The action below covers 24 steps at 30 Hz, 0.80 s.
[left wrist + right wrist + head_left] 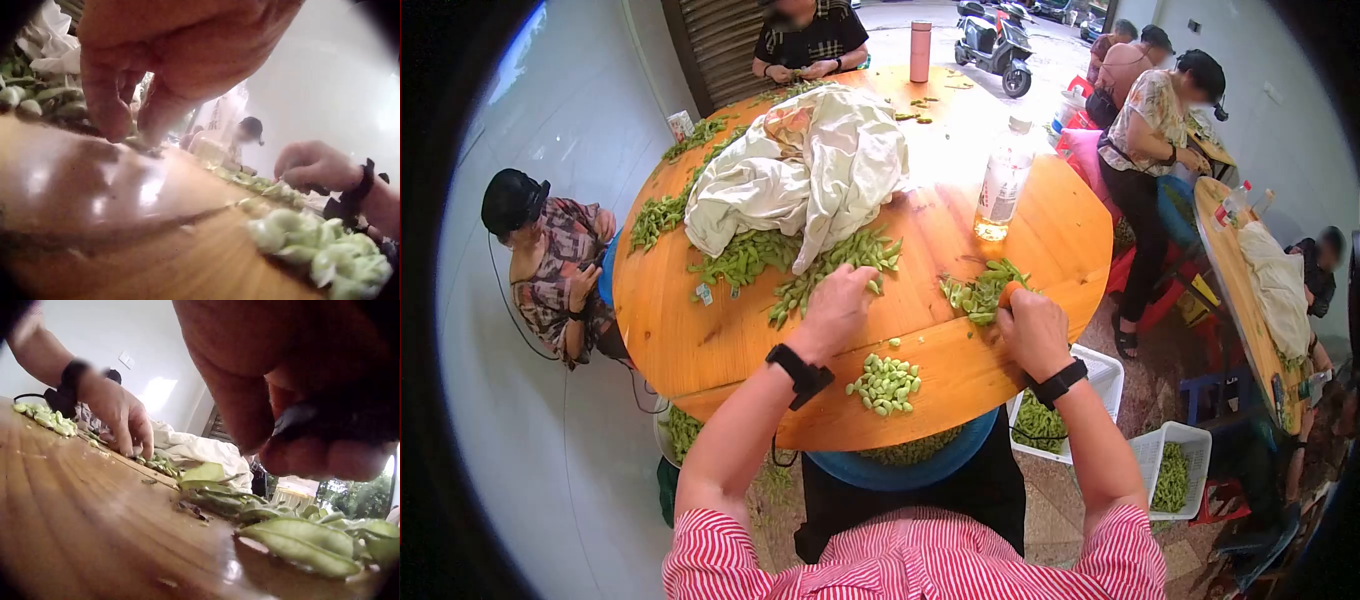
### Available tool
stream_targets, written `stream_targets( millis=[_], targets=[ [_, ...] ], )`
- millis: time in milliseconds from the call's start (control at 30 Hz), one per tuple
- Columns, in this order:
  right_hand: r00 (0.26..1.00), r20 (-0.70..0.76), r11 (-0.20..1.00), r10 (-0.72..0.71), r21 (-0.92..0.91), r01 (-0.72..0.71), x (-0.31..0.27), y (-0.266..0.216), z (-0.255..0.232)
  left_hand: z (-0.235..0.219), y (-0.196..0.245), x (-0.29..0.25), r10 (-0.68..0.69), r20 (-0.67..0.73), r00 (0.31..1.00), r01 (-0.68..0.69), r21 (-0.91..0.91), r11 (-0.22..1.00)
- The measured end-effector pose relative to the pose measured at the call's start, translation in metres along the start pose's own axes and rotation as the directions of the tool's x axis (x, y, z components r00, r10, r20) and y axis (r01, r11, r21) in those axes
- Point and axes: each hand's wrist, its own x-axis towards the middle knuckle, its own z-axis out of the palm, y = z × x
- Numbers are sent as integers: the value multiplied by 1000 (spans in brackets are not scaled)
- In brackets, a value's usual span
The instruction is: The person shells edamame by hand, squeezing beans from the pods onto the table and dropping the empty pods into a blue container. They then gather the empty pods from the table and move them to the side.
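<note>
My left hand (837,308) reaches to the near edge of a pile of green bean pods (740,258), its thumb and fingertips pinching a pod (134,141) low over the tabletop. Curled fingers of my right hand (1036,330) hang just above a small heap of split, flattened pods (300,544). An orange bit (1008,292) shows at that hand's fingertips in the head view; in the right wrist view the inside of the grip is in dark shadow. Between the hands, near the table's front edge, lies a small pile of pale green shelled beans (884,384).
A crumpled white cloth (800,170) covers much of the pod pile on the round wooden table (690,340). A clear bottle (1003,185) stands behind the split pods, a pink flask (920,52) farther back. Below the table edge are a blue basin (910,472) and white baskets (1100,370). Other people sit around.
</note>
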Motion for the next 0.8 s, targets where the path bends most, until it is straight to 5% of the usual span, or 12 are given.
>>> stream_targets(
  millis=[267, 367, 467, 500, 567, 633, 800],
  targets=[
    [998, -57, 992, -21, 124, 28, -9, -19, -1, 11, -13, 5, -64, 101, 993, 45, 173, 984],
    [991, -24, 945, -135, 296, 136, -9, -35, 5, 10, 5, -4, -15, 145, 989, 4, 76, 997],
    [979, -14, 894, -206, 403, 194, -7, -49, 13, 12, 13, -9, -124, 263, 957, 229, -417, 880],
    [975, -6, 856, -221, 478, 197, -7, -54, 14, 7, 23, -12, -120, 265, 957, 226, -419, 880],
    [975, -56, 839, -217, 500, 216, -7, -60, 18, -10, 49, -21, -270, 408, 872, 485, -642, 594],
    [993, 44, 808, -111, 585, 64, -8, -67, 16, -6, 48, -27, -251, 422, 871, 487, -673, 557],
    [976, 162, 790, -146, 613, 16, -10, -65, 25, -7, 55, -40, -226, 421, 879, 467, -658, 591]
  ],
)
